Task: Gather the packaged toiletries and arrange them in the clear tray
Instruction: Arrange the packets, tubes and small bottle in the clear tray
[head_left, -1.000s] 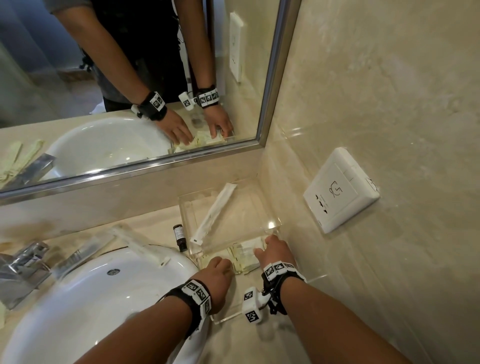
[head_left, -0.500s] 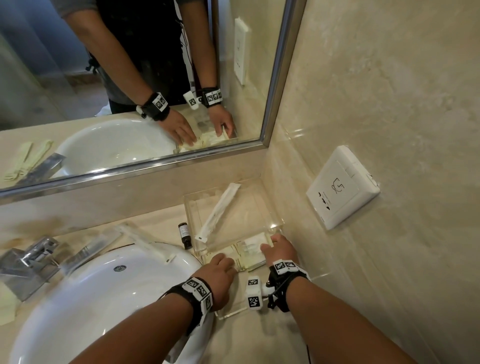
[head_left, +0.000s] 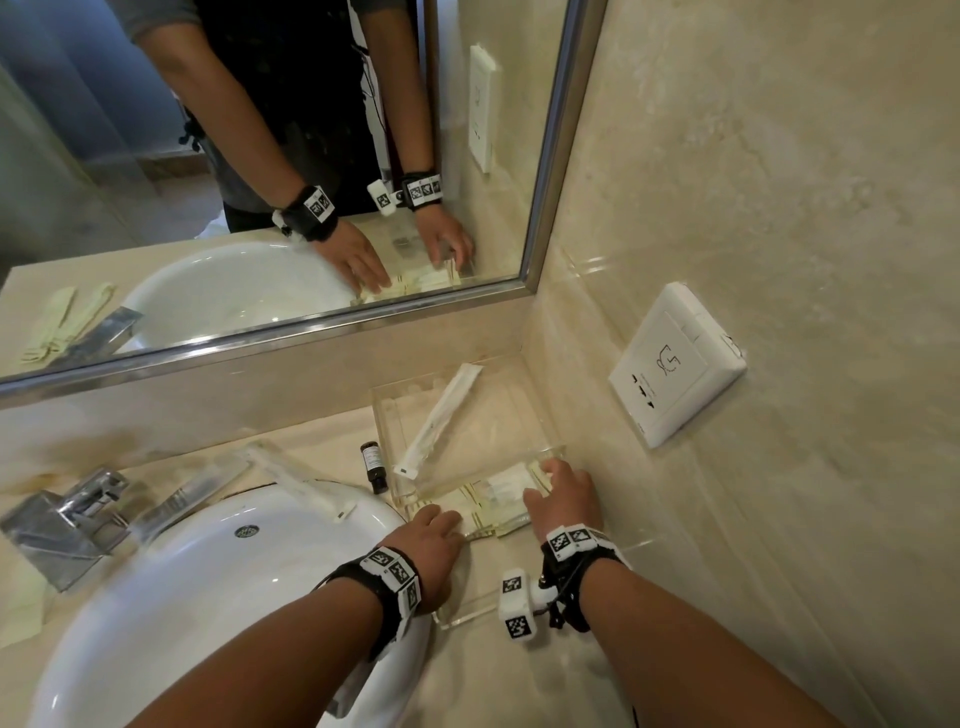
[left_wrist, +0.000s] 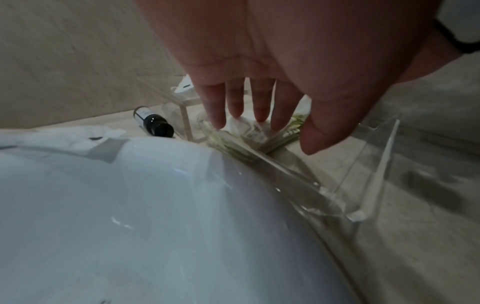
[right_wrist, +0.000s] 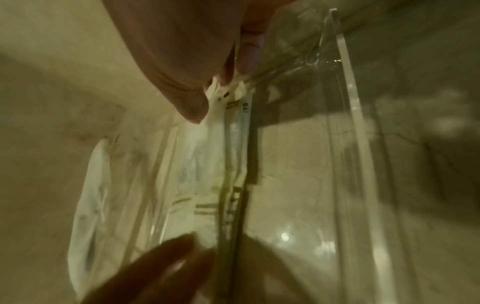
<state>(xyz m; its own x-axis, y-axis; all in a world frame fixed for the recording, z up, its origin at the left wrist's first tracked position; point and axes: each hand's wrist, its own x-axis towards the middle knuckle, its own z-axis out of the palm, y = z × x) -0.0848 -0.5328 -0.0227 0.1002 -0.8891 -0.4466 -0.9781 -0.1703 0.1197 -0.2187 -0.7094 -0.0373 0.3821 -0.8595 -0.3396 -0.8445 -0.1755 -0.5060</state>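
Your flat cream sachets with olive-green stripes (head_left: 480, 512) now sit slightly further up the frame than a second ago, deeper into the clear acrylic tray (head_left: 387, 415), so the squaring-up looks nearly done. They lie at the tray's near end, just below centre of the head view. Your left hand (head_left: 428, 545) rests with straight fingers on their left edge. Your right hand (head_left: 563, 501) has edged up the frame with them and pinches their right end between thumb and fingertips, though the blurred wrist view makes that grip hard to confirm.

The sachets are thin, crinkly and stacked unevenly. A long white paper-wrapped packet (head_left: 441, 421) lies diagonally across the tray's far half. The tray's walls are rigid, glossy and transparent.

Outside it, a small dark brown bottle with a white label (head_left: 373, 465) lies on the beige stone counter (head_left: 306, 447), just left of the tray. Another long clear-wrapped packet (head_left: 298, 480) rests on the white ceramic basin's rim (head_left: 363, 506), left of centre. Those probably remain to be gathered.
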